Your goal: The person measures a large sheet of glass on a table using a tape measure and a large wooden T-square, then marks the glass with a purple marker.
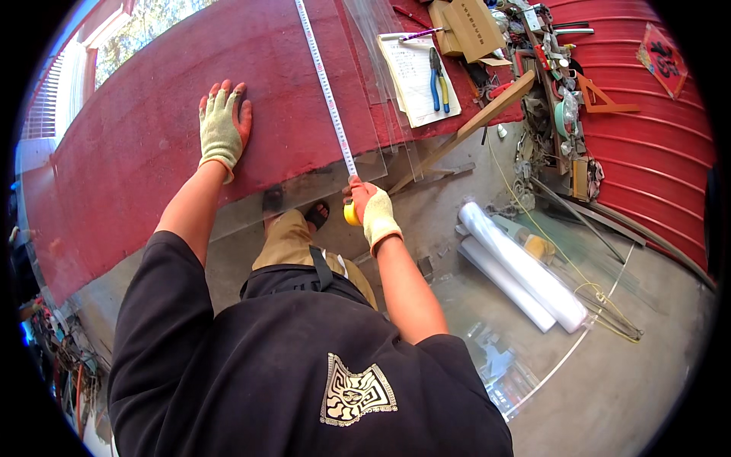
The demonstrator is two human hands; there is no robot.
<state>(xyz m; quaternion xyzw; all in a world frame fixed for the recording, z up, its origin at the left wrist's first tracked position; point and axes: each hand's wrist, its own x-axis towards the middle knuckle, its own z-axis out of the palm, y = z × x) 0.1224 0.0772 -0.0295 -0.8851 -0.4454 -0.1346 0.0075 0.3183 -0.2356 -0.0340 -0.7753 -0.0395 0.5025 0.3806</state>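
My right hand, in a pale glove with red fingertips, grips a yellow tape measure just off the table's near edge. Its white blade runs out straight across the red tabletop to the top of the picture. My left hand, gloved the same way, lies flat with fingers stretched on the left part of the table. A large clear sheet covers the tabletop and sticks out past its near edge; whether it is glass or plastic I cannot tell.
On the table's right lie a notepad with pliers and a pen, near a cardboard box. A wooden strip slants off that corner. Clear-wrapped rolls and a yellow cord lie on the floor.
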